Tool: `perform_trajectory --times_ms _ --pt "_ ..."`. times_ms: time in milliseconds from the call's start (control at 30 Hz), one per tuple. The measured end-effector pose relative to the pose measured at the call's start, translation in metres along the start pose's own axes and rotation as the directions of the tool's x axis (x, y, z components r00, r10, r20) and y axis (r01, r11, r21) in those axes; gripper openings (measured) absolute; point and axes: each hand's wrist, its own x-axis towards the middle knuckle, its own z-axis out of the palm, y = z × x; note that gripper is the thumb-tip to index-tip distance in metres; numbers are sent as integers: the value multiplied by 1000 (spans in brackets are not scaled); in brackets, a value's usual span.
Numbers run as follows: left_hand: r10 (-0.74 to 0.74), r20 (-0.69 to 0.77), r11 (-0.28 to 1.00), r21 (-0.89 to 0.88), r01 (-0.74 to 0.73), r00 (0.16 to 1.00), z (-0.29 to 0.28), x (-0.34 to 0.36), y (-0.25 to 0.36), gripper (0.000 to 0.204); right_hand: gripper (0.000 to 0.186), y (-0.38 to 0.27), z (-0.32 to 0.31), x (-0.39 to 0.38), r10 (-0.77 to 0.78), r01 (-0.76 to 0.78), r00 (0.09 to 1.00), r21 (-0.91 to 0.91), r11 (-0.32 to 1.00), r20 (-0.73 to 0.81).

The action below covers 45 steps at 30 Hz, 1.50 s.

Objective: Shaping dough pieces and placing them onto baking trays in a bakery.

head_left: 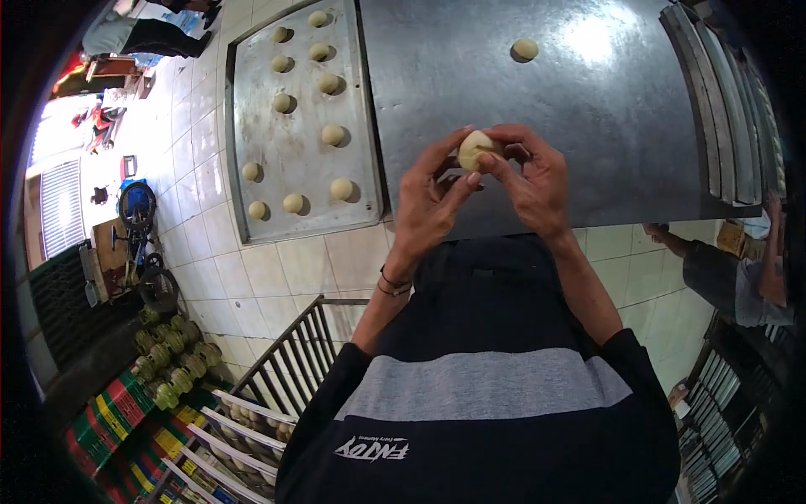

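Between the fingertips of both hands I hold a pale dough ball (473, 148), with a fold or seam showing on its side. My left hand (432, 197) is closed on it from the left, thumb and fingers pinching its edge. From the other side my right hand (533, 181) grips it, the thumb pressed into its surface. Both hands are above the near edge of a grey metal table (453, 76). Farther back on that table lies a single dough ball (525, 49). To the left, a metal baking tray (239, 126) bears several round dough balls (333, 135), spaced apart.
Stacked metal trays (714, 101) lean at the table's right end. A black metal rack (294, 344) stands at my lower left, beside trays of dough (252, 416). Green gas cylinders (172, 353) and a bicycle (137, 206) are farther left. Another person (739, 277) is at the right.
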Motion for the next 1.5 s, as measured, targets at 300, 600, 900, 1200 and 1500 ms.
perform_trajectory --times_ms 300,600,900,1200,1500 --pt "36 -360 905 -384 -183 932 38 -29 -16 30 24 -33 -22 -12 -261 298 915 -79 951 307" --pt "228 -277 969 -26 -245 933 51 -74 8 71 18 -50 -12 -5 -353 403 842 -40 915 408" --pt "151 -363 882 -371 -291 920 21 -66 35 82 16 -66 27 -6 -238 227 863 80 971 445" --pt "-126 -302 819 -569 -72 945 -68 -84 50 44 20 -72 102 9 -279 277 885 58 959 372" --pt "-202 -254 818 -575 20 946 -142 -89 31 38 16 -75 172 16 -123 148 926 -44 988 357"
